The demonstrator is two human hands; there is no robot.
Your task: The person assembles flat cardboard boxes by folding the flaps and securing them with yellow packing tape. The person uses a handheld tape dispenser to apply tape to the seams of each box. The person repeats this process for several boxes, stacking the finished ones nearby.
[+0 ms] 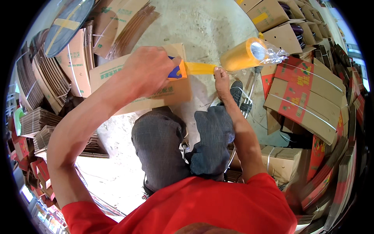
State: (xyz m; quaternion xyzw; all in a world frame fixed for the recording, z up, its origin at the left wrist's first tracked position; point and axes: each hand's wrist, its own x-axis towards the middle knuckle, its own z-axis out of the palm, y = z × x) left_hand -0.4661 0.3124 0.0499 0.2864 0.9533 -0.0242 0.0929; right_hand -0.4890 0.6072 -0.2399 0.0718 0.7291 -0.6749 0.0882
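Observation:
My left hand is closed around a blue and orange tape dispenser, most of which the fingers hide. It is over a brown cardboard carton with green print, lying in front of my knees. From the dispenser a strip of yellow packing tape stretches to the right, past the carton's edge. Its free end is pinched between the thumb and fingers of my right hand. Just beyond that hand is a stack of yellow tape rolls in torn clear wrap.
Tied stacks of flattened cartons stand at the left, beside a dark round lid with tape across it. Red and brown flat cartons lie at the right. Open boxes with dark purple eggplants stand far right. A metal pole is near my foot.

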